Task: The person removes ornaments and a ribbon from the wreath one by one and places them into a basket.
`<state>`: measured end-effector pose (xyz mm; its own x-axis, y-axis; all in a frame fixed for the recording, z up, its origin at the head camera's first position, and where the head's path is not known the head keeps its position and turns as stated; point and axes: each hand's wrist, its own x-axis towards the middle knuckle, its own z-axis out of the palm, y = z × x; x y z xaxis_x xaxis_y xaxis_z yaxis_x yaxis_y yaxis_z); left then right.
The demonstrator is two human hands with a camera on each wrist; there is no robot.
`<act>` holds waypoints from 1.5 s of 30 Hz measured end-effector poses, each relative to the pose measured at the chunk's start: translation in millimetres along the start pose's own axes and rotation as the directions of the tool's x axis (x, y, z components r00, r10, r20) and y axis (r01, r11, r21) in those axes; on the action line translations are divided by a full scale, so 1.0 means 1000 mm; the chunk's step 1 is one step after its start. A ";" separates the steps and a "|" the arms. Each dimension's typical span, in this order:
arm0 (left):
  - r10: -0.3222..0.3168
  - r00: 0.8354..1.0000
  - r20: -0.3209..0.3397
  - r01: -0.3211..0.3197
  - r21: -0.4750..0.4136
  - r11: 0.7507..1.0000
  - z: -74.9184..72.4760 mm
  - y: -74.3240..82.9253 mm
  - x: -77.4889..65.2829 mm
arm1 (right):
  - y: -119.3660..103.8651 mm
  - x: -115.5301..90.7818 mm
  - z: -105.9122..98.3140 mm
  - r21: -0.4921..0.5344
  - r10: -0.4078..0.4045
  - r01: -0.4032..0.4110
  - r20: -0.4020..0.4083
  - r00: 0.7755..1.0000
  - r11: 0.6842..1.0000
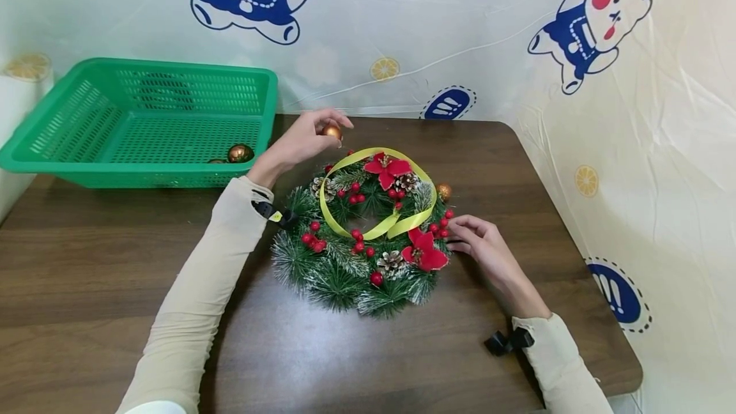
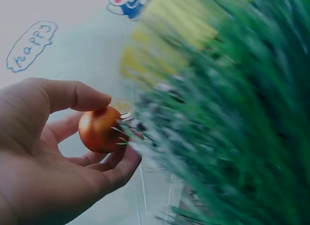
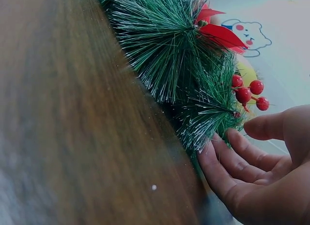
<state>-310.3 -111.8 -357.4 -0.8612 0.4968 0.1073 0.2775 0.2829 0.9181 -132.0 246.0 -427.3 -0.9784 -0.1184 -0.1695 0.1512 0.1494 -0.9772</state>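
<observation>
Left hand (image 1: 305,138) pinches copper bauble (image 2: 99,130) beside Christmas wreath (image 1: 339,286); right hand (image 1: 494,257), fingers loosely extended, touches wreath's right edge.

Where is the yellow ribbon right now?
In the head view, the yellow ribbon lies looped atop the wreath near centre, between the left hand and right hand.

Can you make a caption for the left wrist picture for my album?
The left grip holds an orange ball beside the wreath.
</observation>
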 end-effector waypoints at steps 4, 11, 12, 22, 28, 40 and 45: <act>0.018 0.999 0.035 -0.023 0.139 0.990 0.009 -0.007 0.003 | 0.000 0.000 0.000 -0.001 -0.004 0.004 0.002 1.000 1.000; -0.009 0.996 0.091 -0.016 0.272 0.962 0.013 -0.011 0.004 | 0.000 0.000 0.000 -0.003 -0.009 0.009 0.001 1.000 1.000; -0.019 0.995 0.097 -0.010 0.280 0.960 0.012 -0.010 0.003 | 0.000 0.000 0.000 -0.003 -0.009 0.009 0.000 1.000 1.000; -0.025 0.998 0.061 -0.001 0.386 0.923 0.008 -0.009 0.002 | 0.001 0.001 -0.001 -0.014 -0.003 0.003 -0.003 1.000 1.000; 0.043 0.999 0.017 -0.046 0.364 0.930 0.011 -0.012 0.003 | 0.000 0.001 -0.001 -0.024 0.004 -0.004 0.000 1.000 1.000; 0.123 0.992 0.013 -0.120 0.355 0.927 0.005 -0.005 0.001 | 0.000 0.001 -0.001 -0.023 -0.011 0.011 0.004 1.000 1.000; 0.093 0.996 0.014 -0.091 0.372 0.924 0.006 -0.007 0.001 | 0.000 0.000 0.000 -0.020 -0.015 0.016 0.010 1.000 1.000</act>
<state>-310.0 -108.5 -365.6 -0.8258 0.5320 0.1869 0.4935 0.5215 0.6961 -132.4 246.4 -427.1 -0.9791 -0.1307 -0.1558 0.1332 0.1667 -0.9770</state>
